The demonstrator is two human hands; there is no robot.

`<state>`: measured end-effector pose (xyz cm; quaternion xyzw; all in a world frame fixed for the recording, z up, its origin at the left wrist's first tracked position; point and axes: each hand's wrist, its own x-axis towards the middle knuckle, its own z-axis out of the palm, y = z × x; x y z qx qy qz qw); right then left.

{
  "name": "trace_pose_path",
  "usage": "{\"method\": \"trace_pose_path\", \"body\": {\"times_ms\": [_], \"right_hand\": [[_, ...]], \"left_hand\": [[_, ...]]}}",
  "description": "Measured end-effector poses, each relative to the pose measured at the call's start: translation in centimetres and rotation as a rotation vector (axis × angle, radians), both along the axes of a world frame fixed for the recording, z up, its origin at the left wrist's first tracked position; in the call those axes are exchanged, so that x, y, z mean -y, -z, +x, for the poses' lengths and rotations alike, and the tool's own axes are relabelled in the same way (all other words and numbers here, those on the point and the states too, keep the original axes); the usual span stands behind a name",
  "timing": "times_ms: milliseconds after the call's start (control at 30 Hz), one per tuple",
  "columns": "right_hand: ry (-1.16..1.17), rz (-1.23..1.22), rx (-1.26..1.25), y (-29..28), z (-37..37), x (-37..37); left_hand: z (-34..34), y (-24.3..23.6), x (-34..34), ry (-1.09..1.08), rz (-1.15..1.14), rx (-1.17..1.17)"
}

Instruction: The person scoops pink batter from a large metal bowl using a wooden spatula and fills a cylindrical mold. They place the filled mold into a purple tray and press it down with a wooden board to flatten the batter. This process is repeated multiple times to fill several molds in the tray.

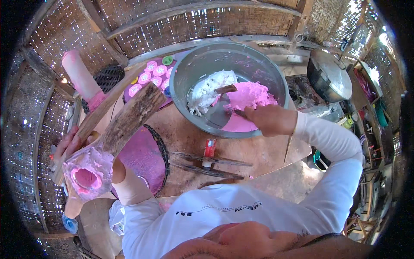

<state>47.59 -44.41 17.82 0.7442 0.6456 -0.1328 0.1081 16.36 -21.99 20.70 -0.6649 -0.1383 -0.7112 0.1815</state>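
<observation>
My left hand [117, 172] is wrapped round a wooden press [131, 118], partly hidden behind it, with fingertips showing at its far left side. The press has a round hole smeared with pink dough. Beside it, a long wooden bar carries a pink-smeared plunger [82, 77], pointing up and away. My right hand [269, 119] is closed on a flat brown spatula [241, 114], its end in the pink dough [248, 97]. That dough lies in a large grey basin [230, 52], next to white dough [211, 88]. Another flat wooden piece [226, 89] rests across the white dough.
Pink-and-white rounds [144, 77] lie on a purple tray [126, 96] behind the press. A round pink tray [140, 159] sits nearer me. Two dark sticks [211, 159] and a small red-and-white box [209, 148] lie before the basin. A lidded pot [330, 77] stands far right.
</observation>
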Motion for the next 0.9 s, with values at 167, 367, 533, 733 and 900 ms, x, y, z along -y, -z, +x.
{"method": "trace_pose_path", "body": {"times_ms": [167, 367, 533, 733, 900], "right_hand": [[-0.414, 0.189, 0.570, 3.1, 4.2, -2.5], [-0.334, -0.070, 0.604, 6.0, 6.2, -6.4], [-0.282, 0.068, 0.525, 4.8, 7.3, -8.2], [-0.321, 0.093, 0.507, 2.9, 10.9, -9.1], [-0.230, -0.033, 0.454, 2.4, 11.4, -8.4]], "left_hand": [[0.0, 1.3, -1.0, 0.178, -0.098, -0.072], [-0.9, 2.1, -2.9, 0.059, -0.081, -0.219], [-0.2, 3.4, -4.5, 0.023, -0.059, -0.213], [1.6, 3.4, -4.4, 0.114, -0.136, -0.226], [2.6, 3.1, -4.0, 0.121, -0.154, -0.241]]}}
